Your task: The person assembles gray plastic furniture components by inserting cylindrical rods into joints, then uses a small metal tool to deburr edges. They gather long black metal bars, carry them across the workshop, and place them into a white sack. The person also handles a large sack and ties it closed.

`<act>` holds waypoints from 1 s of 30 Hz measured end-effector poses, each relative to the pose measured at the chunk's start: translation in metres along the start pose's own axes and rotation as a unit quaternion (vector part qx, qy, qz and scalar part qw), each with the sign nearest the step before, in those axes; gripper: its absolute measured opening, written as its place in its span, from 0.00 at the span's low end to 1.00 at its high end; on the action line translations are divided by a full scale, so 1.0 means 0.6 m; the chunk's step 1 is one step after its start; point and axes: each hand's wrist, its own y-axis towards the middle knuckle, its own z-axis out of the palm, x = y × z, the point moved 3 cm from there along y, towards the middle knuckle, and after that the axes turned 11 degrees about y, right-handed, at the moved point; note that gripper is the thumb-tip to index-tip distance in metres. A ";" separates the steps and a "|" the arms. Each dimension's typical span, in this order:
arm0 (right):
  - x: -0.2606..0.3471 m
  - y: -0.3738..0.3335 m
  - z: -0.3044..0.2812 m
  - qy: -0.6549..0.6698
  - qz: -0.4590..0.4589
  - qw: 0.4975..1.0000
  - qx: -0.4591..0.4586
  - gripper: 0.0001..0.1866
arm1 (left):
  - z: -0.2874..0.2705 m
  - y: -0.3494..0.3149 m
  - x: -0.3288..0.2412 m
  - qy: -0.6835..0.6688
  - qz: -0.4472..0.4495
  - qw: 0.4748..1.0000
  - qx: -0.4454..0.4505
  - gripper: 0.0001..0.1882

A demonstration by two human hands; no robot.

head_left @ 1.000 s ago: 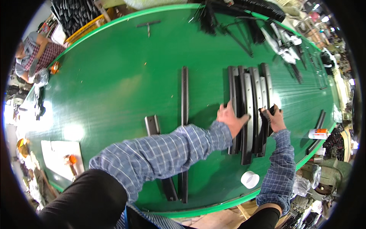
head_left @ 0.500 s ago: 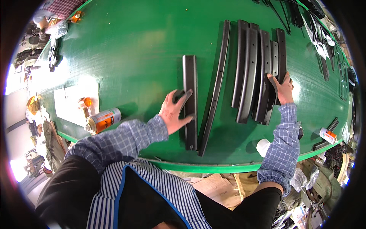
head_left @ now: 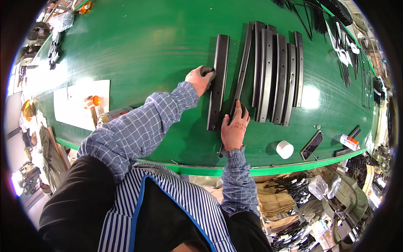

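Observation:
A long black metal strip (head_left: 218, 84) with small holes lies slightly tilted on the green table. My left hand (head_left: 200, 80) is closed at its left edge, the dark-tipped thumb and fingers curled against it. To the right, my right hand (head_left: 236, 129) grips the lower part of a narrower curved black strip (head_left: 243, 63), the thumb on one side and fingers on the other. That strip's near end pokes out below the hand. Farther right, several similar curved strips (head_left: 279, 77) lie side by side in a row, some partly overlapping.
A white round cap (head_left: 285, 149), a phone (head_left: 312, 145) and a spray can (head_left: 349, 142) stand or lie near the front edge. On the left are a white sheet (head_left: 63, 105), an orange-topped item (head_left: 92, 101) and another can (head_left: 115, 114), partly behind my sleeve. Thin black parts (head_left: 310, 19) lie at the far right.
The wide strip has moved away from me and tilted, with my left hand at its edge. My right hand has left the row and moved left onto the narrow strip. The row sits tidier.

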 end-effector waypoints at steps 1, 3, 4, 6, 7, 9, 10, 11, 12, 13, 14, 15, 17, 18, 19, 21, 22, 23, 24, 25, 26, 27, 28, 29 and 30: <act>-0.007 -0.006 0.012 -0.009 0.006 1.000 -0.023 0.35 | 0.003 -0.006 -0.011 0.069 0.019 0.997 -0.023 0.25; -0.023 -0.004 0.025 0.003 -0.009 1.000 -0.008 0.36 | 0.018 -0.020 -0.036 0.260 0.036 0.964 -0.037 0.52; -0.027 -0.001 0.022 0.004 -0.035 0.999 -0.027 0.37 | 0.029 -0.022 -0.046 0.307 0.009 0.952 -0.009 0.55; -0.042 0.003 0.021 0.012 0.030 0.999 0.000 0.39 | 0.040 -0.024 -0.059 0.350 -0.034 0.936 0.026 0.58; -0.044 0.004 0.020 0.020 0.047 0.999 0.012 0.40 | 0.039 -0.024 -0.065 0.342 -0.029 0.939 0.002 0.56; -0.039 -0.002 0.012 0.086 0.029 0.995 -0.048 0.38 | 0.024 -0.019 -0.064 0.300 -0.013 0.954 -0.006 0.45; -0.037 -0.008 0.010 0.137 0.043 0.988 -0.062 0.37 | 0.012 -0.014 -0.053 0.105 -0.048 0.992 0.058 0.38; -0.034 -0.015 0.010 0.190 0.055 0.977 -0.074 0.36 | -0.003 -0.011 -0.042 -0.097 -0.085 0.983 0.130 0.30; -0.034 -0.024 0.013 0.274 0.104 0.954 -0.065 0.33 | -0.013 -0.018 -0.033 -0.348 -0.123 0.912 0.182 0.18; -0.034 -0.034 0.017 0.356 0.152 0.921 -0.052 0.31 | -0.027 -0.028 -0.026 -0.497 -0.147 0.815 0.258 0.22; -0.031 -0.045 0.023 0.433 0.199 0.879 -0.034 0.29 | -0.043 -0.037 -0.026 -0.558 -0.099 0.765 0.305 0.25; -0.028 -0.056 0.029 0.508 0.254 0.823 -0.006 0.27 | -0.059 -0.047 -0.022 -0.598 -0.084 0.729 0.322 0.28; -0.011 -0.070 0.032 0.548 0.260 0.795 0.011 0.29 | -0.084 -0.067 -0.029 -0.641 -0.016 0.674 0.366 0.32; -0.001 -0.073 0.032 0.565 0.263 0.782 0.016 0.29 | -0.095 -0.074 -0.034 -0.650 -0.005 0.667 0.365 0.32; 0.011 -0.075 0.030 0.582 0.266 0.768 0.020 0.29 | -0.103 -0.082 -0.042 -0.654 0.006 0.659 0.372 0.32; 0.036 -0.079 0.023 0.598 0.259 0.758 0.020 0.25 | -0.122 -0.096 -0.059 -0.664 0.021 0.644 0.380 0.33; 0.049 -0.080 0.017 0.608 0.256 0.751 0.022 0.24 | -0.130 -0.102 -0.065 -0.668 0.026 0.640 0.379 0.33; 0.062 -0.085 0.010 0.611 0.266 0.746 0.018 0.24 | -0.140 -0.112 -0.070 -0.674 0.029 0.635 0.376 0.33; 0.077 -0.092 0.002 0.619 0.255 0.742 0.015 0.22 | -0.148 -0.121 -0.072 -0.672 0.021 0.644 0.366 0.30; 0.091 -0.099 -0.008 0.636 0.236 0.734 0.017 0.22 | -0.155 -0.133 -0.073 -0.677 0.026 0.633 0.374 0.30; 0.107 -0.110 -0.016 0.646 0.230 0.728 0.012 0.22 | -0.164 -0.149 -0.073 -0.680 0.032 0.627 0.379 0.30; 0.124 -0.120 -0.025 0.666 0.213 0.715 0.013 0.22 | -0.171 -0.164 -0.070 -0.680 0.030 0.628 0.378 0.30; 0.144 -0.133 -0.035 0.658 0.181 0.730 0.018 0.22 | -0.181 -0.182 -0.067 -0.671 0.047 0.639 0.373 0.27; 0.162 -0.144 -0.043 0.649 0.174 0.741 0.004 0.22 | -0.188 -0.198 -0.063 -0.666 0.052 0.647 0.367 0.27; 0.185 -0.154 -0.052 0.649 0.150 0.746 0.005 0.22 | -0.198 -0.216 -0.060 -0.657 0.057 0.658 0.363 0.27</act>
